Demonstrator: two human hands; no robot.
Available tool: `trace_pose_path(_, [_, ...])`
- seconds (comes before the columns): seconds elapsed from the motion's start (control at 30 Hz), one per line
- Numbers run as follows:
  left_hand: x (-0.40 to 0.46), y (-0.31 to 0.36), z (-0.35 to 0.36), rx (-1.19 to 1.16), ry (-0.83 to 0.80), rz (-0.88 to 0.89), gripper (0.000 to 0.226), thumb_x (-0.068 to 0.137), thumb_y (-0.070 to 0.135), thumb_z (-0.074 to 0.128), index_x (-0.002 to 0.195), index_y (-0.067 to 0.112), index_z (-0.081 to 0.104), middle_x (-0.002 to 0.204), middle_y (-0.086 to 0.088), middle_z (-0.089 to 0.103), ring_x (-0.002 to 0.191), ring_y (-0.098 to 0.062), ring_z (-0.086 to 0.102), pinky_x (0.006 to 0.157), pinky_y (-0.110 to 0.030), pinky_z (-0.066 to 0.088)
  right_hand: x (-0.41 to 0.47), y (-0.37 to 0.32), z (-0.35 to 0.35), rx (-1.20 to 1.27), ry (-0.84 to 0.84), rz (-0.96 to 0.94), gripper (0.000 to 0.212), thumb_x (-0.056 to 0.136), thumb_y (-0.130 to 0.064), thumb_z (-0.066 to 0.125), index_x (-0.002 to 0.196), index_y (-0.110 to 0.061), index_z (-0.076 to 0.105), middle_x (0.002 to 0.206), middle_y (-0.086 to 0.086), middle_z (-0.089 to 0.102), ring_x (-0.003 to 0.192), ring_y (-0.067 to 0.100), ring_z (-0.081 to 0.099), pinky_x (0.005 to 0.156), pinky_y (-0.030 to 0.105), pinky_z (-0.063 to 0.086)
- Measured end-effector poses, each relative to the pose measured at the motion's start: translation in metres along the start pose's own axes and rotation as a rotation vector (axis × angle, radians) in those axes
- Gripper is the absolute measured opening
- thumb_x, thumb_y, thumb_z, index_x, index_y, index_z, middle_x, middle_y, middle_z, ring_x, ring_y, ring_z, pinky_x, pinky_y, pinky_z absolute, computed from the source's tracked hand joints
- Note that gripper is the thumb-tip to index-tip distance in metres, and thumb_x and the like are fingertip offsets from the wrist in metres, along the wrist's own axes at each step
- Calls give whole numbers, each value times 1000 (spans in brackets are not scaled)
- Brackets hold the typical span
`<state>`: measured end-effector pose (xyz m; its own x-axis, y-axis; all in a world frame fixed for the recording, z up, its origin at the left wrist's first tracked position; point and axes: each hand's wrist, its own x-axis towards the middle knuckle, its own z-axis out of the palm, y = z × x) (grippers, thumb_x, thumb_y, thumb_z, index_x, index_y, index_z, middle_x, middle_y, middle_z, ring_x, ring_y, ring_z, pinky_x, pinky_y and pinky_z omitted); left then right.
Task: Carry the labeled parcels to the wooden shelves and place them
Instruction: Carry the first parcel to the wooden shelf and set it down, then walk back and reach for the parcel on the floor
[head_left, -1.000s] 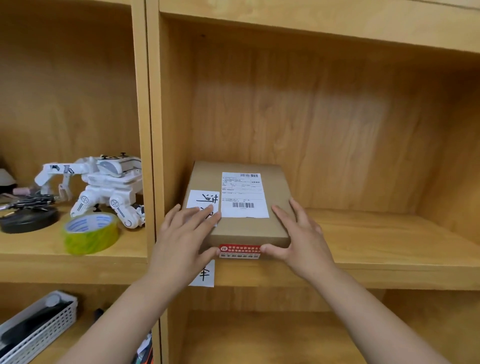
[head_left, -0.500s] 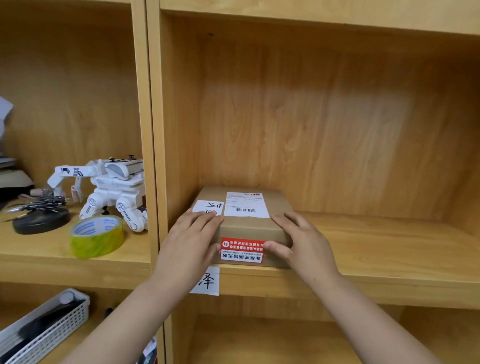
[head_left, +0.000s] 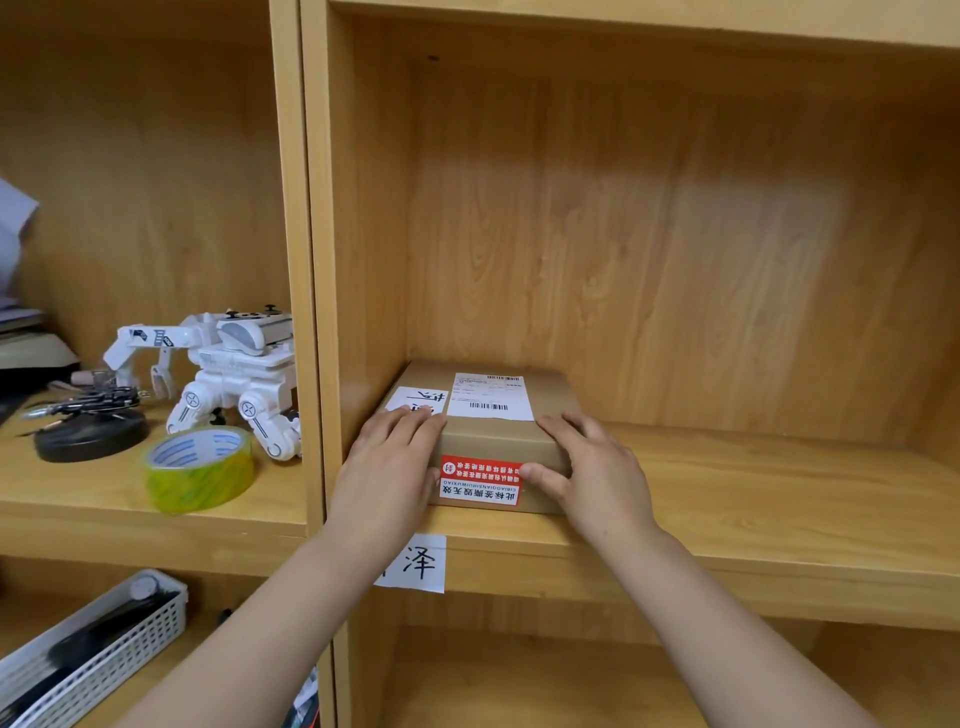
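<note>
A flat brown cardboard parcel (head_left: 493, 441) lies on the wooden shelf board (head_left: 753, 499), pushed into the left corner of the compartment. It carries a white shipping label with barcodes, a handwritten white slip and a red-and-white sticker on its front face. My left hand (head_left: 387, 467) grips its front left corner, fingers on top and thumb on the front. My right hand (head_left: 592, 473) holds the front right corner the same way. A paper tag (head_left: 418, 564) with a handwritten character is stuck on the shelf's front edge below the parcel.
The left compartment holds a white toy robot (head_left: 223, 369), a roll of yellow-green tape (head_left: 200, 467) and a black round object (head_left: 91, 434). A white slotted basket (head_left: 93, 644) sits on the lower left shelf. An upright wooden divider (head_left: 306, 260) separates the compartments. Bare board extends right of the parcel.
The parcel has slid deeper into the compartment, from overhanging the front edge to resting fully on the board. Both hands followed it inward and stayed on its front corners.
</note>
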<state>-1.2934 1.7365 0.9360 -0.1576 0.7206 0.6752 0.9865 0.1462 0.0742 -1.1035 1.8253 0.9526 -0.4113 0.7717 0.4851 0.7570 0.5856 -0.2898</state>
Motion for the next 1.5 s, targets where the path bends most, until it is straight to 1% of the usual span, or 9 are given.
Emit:
trace_pose_path(0.17, [-1, 1, 3, 31, 13, 5, 58, 78, 21, 68, 132, 15, 47, 133, -5, 55, 129, -26, 44, 110, -36, 22, 1, 1, 4, 11, 8, 9, 60, 81, -55, 58, 135, -33, 45, 145, 0, 42, 132, 27, 40, 105, 38, 33])
trace_pose_path(0.27, [-3, 2, 0, 41, 13, 19, 60, 81, 24, 64, 136, 16, 41, 139, -7, 49, 134, -26, 37, 112, -36, 14, 0, 0, 4, -46, 11, 6, 62, 81, -57, 55, 137, -33, 41, 146, 2, 40, 138, 26, 30, 109, 41, 25])
trace_pose_path(0.37, [-12, 8, -7, 35, 65, 38, 58, 79, 24, 65, 133, 18, 44, 136, -9, 51, 131, -29, 40, 111, -40, 22, -7, -2, 4, -125, 94, -2, 64, 81, -56, 56, 136, -27, 41, 146, 3, 40, 143, 28, 18, 114, 46, 17])
trace_pose_path(0.47, [-23, 20, -9, -48, 161, 110, 50, 78, 18, 64, 126, 18, 50, 130, -7, 56, 124, -25, 41, 107, -39, 31, -21, -6, 5, -139, 220, -44, 63, 79, -44, 64, 134, -21, 45, 142, 6, 46, 141, 28, 25, 114, 47, 19])
trace_pose_path(0.57, [-27, 34, 0, -145, 198, 158, 46, 75, 11, 62, 120, 18, 55, 125, -6, 60, 121, -24, 41, 103, -38, 28, -35, -6, 8, -124, 249, -31, 63, 76, -33, 69, 133, -18, 47, 141, 9, 47, 138, 28, 32, 113, 46, 24])
trace_pose_path(0.9, [-47, 104, 40, -400, 51, 292, 42, 76, 18, 60, 118, 19, 58, 124, -4, 60, 120, -22, 41, 103, -37, 27, -97, 43, -9, -228, 244, 115, 59, 78, -28, 63, 134, -19, 45, 138, 6, 47, 129, 25, 39, 110, 43, 28])
trace_pose_path(1.13, [-56, 183, 49, -513, -70, 397, 43, 75, 17, 62, 117, 19, 59, 122, -3, 60, 120, -22, 43, 100, -36, 26, -154, 93, -44, -325, 218, 287, 59, 77, -29, 62, 134, -20, 45, 138, 6, 47, 126, 28, 44, 107, 46, 33])
trace_pose_path(1.4, [-94, 327, 26, -675, -187, 614, 42, 76, 21, 61, 118, 23, 59, 124, 0, 59, 121, -21, 46, 98, -38, 35, -272, 163, -123, -420, 255, 542, 58, 74, -28, 61, 130, -19, 50, 132, 8, 54, 115, 29, 51, 102, 45, 37])
trace_pose_path(1.5, [-120, 385, 6, -743, -208, 707, 41, 73, 22, 59, 113, 22, 62, 120, 0, 61, 116, -18, 42, 97, -33, 27, -327, 182, -162, -454, 272, 632, 55, 72, -29, 61, 126, -19, 53, 124, 6, 58, 110, 28, 55, 97, 44, 40])
